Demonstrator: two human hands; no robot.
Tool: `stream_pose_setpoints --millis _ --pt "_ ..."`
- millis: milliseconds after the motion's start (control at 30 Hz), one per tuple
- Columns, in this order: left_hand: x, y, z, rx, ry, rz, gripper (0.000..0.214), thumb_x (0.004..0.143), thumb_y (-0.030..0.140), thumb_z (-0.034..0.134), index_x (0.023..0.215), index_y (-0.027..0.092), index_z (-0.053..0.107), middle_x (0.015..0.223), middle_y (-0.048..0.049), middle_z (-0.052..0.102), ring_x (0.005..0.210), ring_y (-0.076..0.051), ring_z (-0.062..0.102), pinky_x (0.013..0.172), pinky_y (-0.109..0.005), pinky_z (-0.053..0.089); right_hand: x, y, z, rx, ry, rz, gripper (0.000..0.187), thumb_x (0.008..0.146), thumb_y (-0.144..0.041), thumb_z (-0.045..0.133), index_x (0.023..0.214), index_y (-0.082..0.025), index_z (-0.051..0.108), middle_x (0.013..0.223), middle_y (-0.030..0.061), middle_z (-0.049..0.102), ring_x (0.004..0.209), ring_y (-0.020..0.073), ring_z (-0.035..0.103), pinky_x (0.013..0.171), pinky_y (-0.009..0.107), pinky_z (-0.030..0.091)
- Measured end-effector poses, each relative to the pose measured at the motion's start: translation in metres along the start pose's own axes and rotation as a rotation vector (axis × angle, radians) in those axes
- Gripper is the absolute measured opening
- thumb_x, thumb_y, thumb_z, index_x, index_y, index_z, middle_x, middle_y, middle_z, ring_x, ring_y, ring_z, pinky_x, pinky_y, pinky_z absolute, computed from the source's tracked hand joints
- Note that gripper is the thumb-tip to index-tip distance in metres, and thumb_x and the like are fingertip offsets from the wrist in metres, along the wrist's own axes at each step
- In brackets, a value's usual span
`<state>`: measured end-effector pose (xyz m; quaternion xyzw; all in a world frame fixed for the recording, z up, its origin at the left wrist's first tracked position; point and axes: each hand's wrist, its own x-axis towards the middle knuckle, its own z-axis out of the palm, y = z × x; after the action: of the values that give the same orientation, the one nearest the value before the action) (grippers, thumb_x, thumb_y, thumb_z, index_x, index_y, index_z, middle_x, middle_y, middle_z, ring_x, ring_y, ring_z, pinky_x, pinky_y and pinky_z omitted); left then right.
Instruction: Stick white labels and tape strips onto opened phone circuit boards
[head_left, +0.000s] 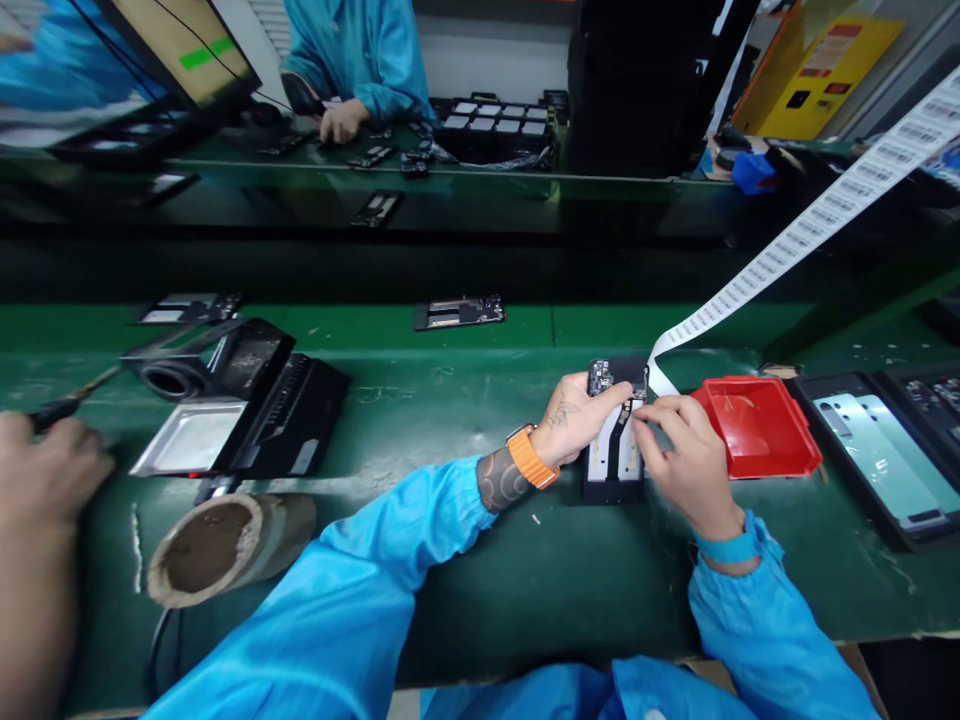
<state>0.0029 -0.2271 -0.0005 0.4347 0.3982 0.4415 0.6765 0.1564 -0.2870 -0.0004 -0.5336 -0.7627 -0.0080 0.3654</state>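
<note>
An opened phone body [616,440] lies on the green bench in front of me, its circuit board and camera end pointing away. My left hand [581,420], with an orange watch strap on the wrist, grips the phone's left side, index finger stretched over its top. My right hand [686,460] is pinched at the phone's right edge, where the end of a long white barcode label strip [787,250] comes down. What the pinched fingers hold is too small to make out.
A red tray [757,425] sits right of the phone, and black trays with phone backs [885,450] beyond it. A black fixture [240,400] and a tape roll [217,545] stand at left, beside another person's hand [45,480]. Across the conveyor a blue-sleeved person [345,60] works.
</note>
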Motion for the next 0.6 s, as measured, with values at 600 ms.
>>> stream_pose_setpoints --millis 600 --pt "0.013 0.015 -0.005 -0.302 0.077 -0.162 0.007 0.085 0.021 0.068 0.083 0.013 0.069 0.078 -0.0032 0.070 0.069 -0.014 0.064 0.073 -0.029 0.051 -0.002 -0.008 -0.028 0.361 -0.183 0.035 0.006 0.096 -0.018 0.056 0.094 -0.024 0.056 0.104 0.0070 0.067 0.098 0.0223 0.066 0.081 0.035 0.054"
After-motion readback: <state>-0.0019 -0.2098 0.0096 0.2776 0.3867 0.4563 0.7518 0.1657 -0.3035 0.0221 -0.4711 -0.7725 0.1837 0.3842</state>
